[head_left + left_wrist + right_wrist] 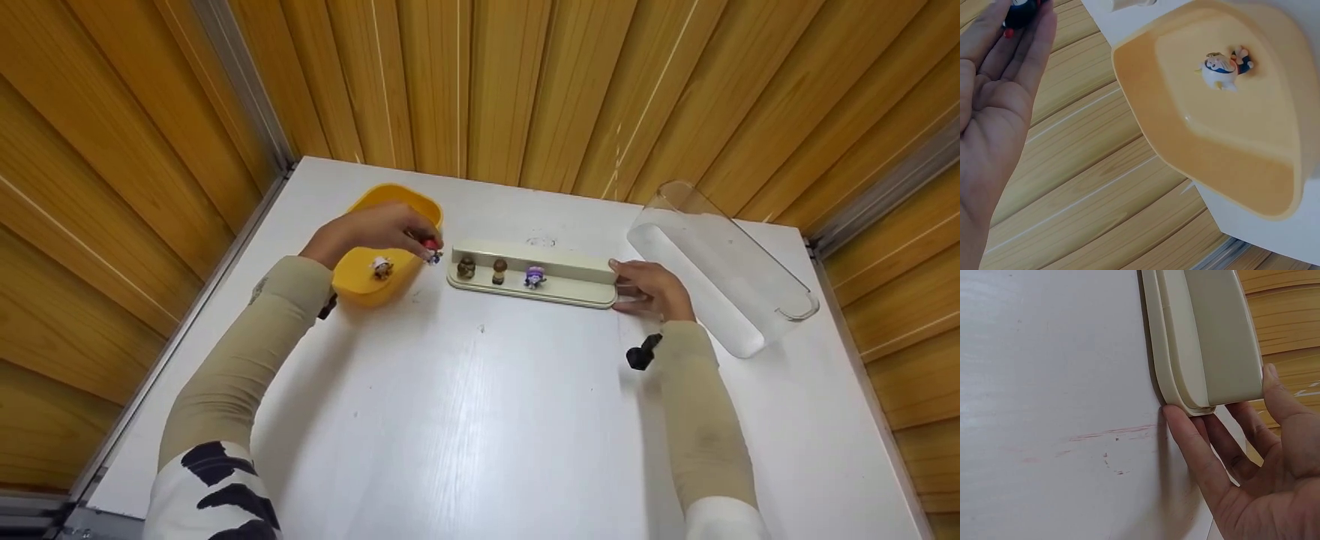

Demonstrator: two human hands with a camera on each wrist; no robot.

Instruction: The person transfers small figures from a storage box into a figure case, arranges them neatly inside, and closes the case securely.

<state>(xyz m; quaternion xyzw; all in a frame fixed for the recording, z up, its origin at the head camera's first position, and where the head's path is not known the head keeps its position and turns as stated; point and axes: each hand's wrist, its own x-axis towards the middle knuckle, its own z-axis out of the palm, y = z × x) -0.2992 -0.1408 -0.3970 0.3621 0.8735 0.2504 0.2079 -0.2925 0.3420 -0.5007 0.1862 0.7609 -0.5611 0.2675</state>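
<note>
My left hand [379, 227] pinches a small toy figurine [432, 246] with a red top, above the right edge of a yellow tub [356, 283]. In the left wrist view that figurine [1021, 12] is partly cut off, held between thumb and fingers. Another figurine [1219, 70], with a white head, lies inside the tub. My right hand [651, 283] grips the right end of a cream stepped display base [577, 287], thumb at the raised back part and fingers along the end. Two brown figurines, one at the left end [466, 268] and one beside it [499, 271], stand on the base with a purple figurine [534, 277].
A long clear plastic cover [720, 262] lies at the right side of the white table [480, 420]. Wood-plank walls [510, 90] close off the back and both sides. Black wrist-camera mounts [641, 354] stick out near the wrists.
</note>
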